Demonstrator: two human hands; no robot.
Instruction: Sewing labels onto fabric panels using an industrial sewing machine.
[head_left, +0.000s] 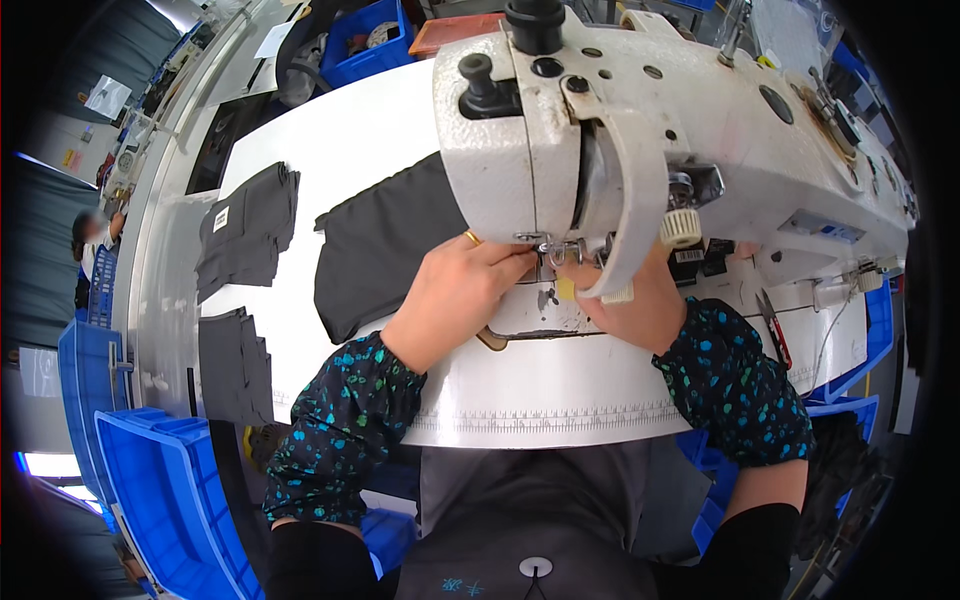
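At the sewing machine [700, 110], both my hands meet beneath the white head, beside the needle and presser foot [556, 252]. My left hand [455, 297], a ring on one finger, has its fingers closed together at the edge of a dark grey fabric piece [375, 240]. That piece lies flat to the left, its right end hidden behind the head. On the other side of the foot is my right hand [640, 305], its fingers curled inward and partly covered by the curved white guard [640, 190]. What lies between its fingertips is hidden.
Two stacks of cut dark fabric, an upper one [245, 235] and a lower one [233, 365], lie on the left of the white table [510, 395]. Red-handled snips [774, 328] rest at right. Blue crates [170, 490] stand at lower left. A person [98, 240] is far left.
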